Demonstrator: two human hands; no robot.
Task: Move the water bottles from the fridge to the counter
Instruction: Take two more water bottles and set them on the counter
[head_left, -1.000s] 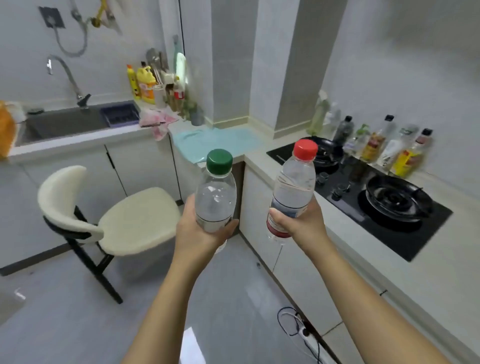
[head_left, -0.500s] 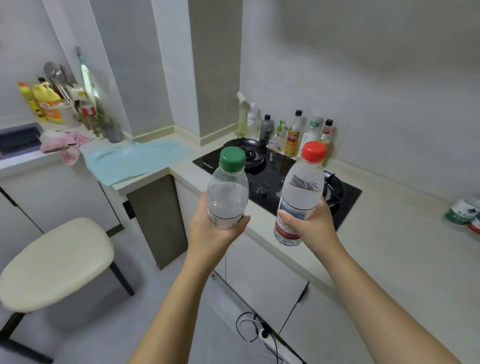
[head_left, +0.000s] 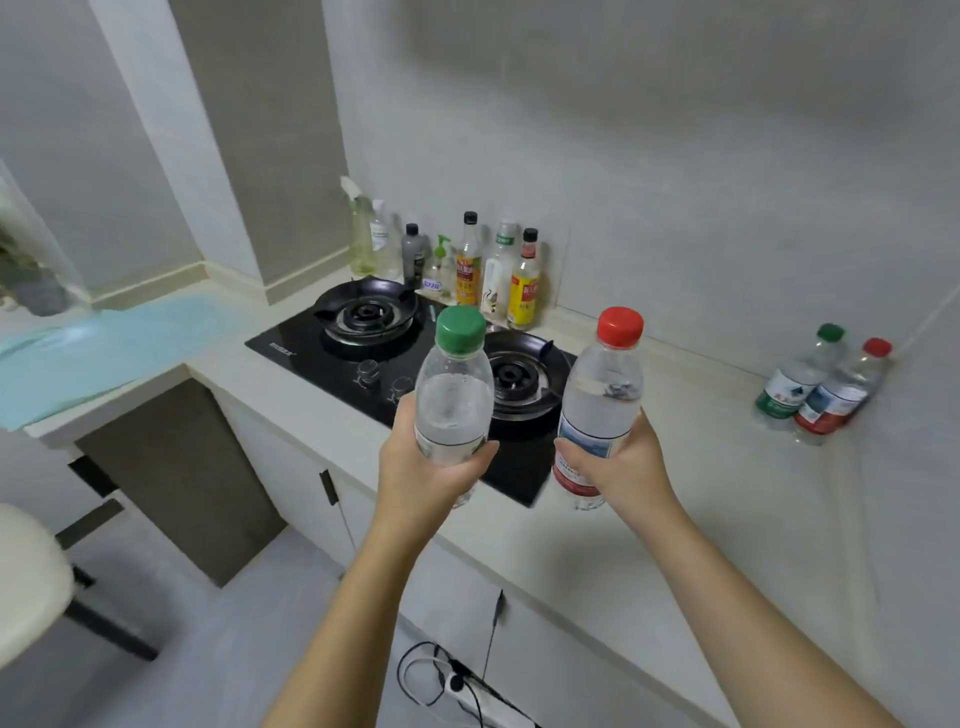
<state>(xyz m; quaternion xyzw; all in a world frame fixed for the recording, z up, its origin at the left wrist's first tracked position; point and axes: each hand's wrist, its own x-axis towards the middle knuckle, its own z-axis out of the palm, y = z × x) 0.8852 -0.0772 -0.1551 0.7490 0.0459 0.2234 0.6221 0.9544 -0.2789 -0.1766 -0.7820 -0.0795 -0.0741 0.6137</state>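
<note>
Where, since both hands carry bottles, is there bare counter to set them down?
The widest bare patch of counter lies between the stove and the two bottles in the far right corner. A narrow strip runs along the stove's front edge. It is crowded behind the stove, where sauce bottles line the wall, and a teal cloth covers the counter on the left.

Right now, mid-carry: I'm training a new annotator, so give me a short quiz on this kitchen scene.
1. True or false: the left hand grips the green-capped bottle.
2. How many water bottles already stand in the far right corner of the counter? A one, B two, C four.
3. Fill in: the red-capped bottle is in the ___ hand.
Key: 1 true; 2 B; 3 right hand.
</note>
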